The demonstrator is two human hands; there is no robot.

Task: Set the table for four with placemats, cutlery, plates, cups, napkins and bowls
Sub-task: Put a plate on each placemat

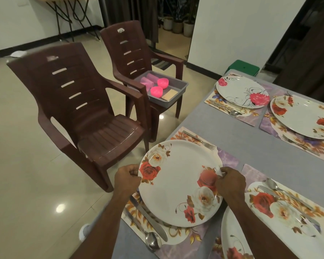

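Observation:
A white plate with red and white roses [178,182] lies over the near-left floral placemat [230,159]. My left hand [126,177] grips its left rim and my right hand [230,182] grips its right rim. A fork [200,141] lies beyond the plate; a knife [150,219] and a spoon [152,240] lie on its near side. Three more plates sit on placemats: one at the near right [266,230], one with pink flowers [241,91] at the far left, one [303,116] at the far right, each with cutlery beside it.
A grey tray [178,90] on the farther brown chair [131,47] holds two pink bowls [162,83], pink cups [148,80] and napkins [169,95]. A nearer brown chair [73,101] stands left of the grey table [251,139]. A green stool [244,67] stands past the table.

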